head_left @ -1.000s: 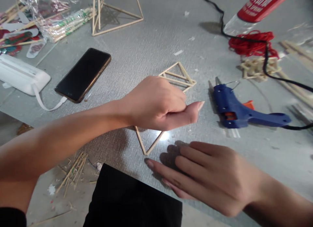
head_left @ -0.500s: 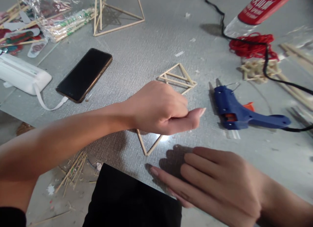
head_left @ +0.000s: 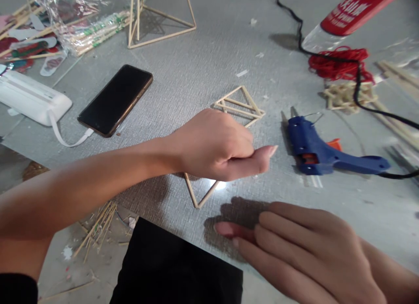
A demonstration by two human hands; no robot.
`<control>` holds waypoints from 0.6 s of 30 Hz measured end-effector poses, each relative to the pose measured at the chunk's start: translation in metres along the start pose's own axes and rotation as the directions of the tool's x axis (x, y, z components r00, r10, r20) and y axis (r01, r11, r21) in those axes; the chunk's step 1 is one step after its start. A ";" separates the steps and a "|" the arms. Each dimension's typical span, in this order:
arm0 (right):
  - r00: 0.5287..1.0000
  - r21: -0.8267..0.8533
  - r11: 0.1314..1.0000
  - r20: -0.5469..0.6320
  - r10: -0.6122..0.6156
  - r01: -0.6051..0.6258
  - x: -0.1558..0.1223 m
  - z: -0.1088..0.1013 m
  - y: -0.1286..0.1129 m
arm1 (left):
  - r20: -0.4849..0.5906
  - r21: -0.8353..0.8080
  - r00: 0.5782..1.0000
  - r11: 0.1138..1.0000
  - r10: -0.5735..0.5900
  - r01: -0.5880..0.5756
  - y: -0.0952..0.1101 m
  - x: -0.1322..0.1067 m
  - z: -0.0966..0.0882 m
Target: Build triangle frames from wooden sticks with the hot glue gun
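Observation:
My left hand (head_left: 219,144) is curled shut above the grey table (head_left: 203,63), its thumb stretched to the right. Below it lies a flat frame of thin wooden sticks (head_left: 200,195), mostly covered by the hand; whether the fingers grip a stick is hidden. A second stick frame (head_left: 238,104) lies just beyond the hand. My right hand (head_left: 304,251) hovers low at the table's near edge, fingers stretched out together pointing left, holding nothing. A blue glue gun (head_left: 322,151) lies to the right of my left hand.
A black phone (head_left: 115,99) and a white device (head_left: 32,102) lie at the left. A tall stick pyramid (head_left: 160,15), a plastic bag of sticks (head_left: 78,22), red cord (head_left: 340,63), a red-labelled bottle (head_left: 347,15) and a black cable (head_left: 366,101) lie further back. Loose sticks (head_left: 96,227) lie on the floor.
My right hand has drawn back to the right and toward me. My left hand has barely moved.

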State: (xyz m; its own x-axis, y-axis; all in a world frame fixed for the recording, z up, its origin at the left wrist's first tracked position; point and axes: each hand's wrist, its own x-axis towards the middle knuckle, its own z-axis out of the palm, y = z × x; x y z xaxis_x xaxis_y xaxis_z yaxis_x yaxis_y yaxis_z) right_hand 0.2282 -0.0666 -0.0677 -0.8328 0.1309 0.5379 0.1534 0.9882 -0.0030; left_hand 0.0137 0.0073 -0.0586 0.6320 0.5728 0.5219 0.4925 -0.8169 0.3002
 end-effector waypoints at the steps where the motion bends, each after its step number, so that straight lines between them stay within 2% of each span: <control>1: 0.994 0.009 0.994 0.008 -0.111 0.111 -0.002 0.000 0.006 | -0.005 -0.005 1.000 1.000 0.002 -0.002 0.000 0.000 0.000; 3: 0.985 0.044 0.984 0.014 -0.174 0.173 -0.004 0.000 0.016 | -0.008 -0.013 1.000 1.000 0.002 -0.002 -0.001 0.000 0.000; 8: 0.992 0.130 0.986 0.055 -0.113 0.105 -0.001 -0.001 0.018 | -0.002 -0.022 1.000 1.000 -0.006 0.006 -0.001 0.000 0.000; 13: 0.993 0.082 0.991 0.047 -0.112 0.108 0.003 0.002 0.018 | 0.010 -0.018 0.997 0.997 -0.073 0.074 -0.002 0.002 -0.003; 18: 0.988 0.133 0.982 0.059 -0.146 0.138 0.007 -0.002 0.022 | -0.163 -0.055 0.965 0.979 -0.203 0.197 -0.023 0.010 -0.021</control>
State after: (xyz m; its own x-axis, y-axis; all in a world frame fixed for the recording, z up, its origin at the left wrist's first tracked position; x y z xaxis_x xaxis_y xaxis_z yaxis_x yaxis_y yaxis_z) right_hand 0.2274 -0.0438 -0.0623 -0.8760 -0.0106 0.4822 -0.0345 0.9986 -0.0407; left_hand -0.0037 0.0300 -0.0434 0.4122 0.7080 0.5734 0.5737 -0.6906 0.4403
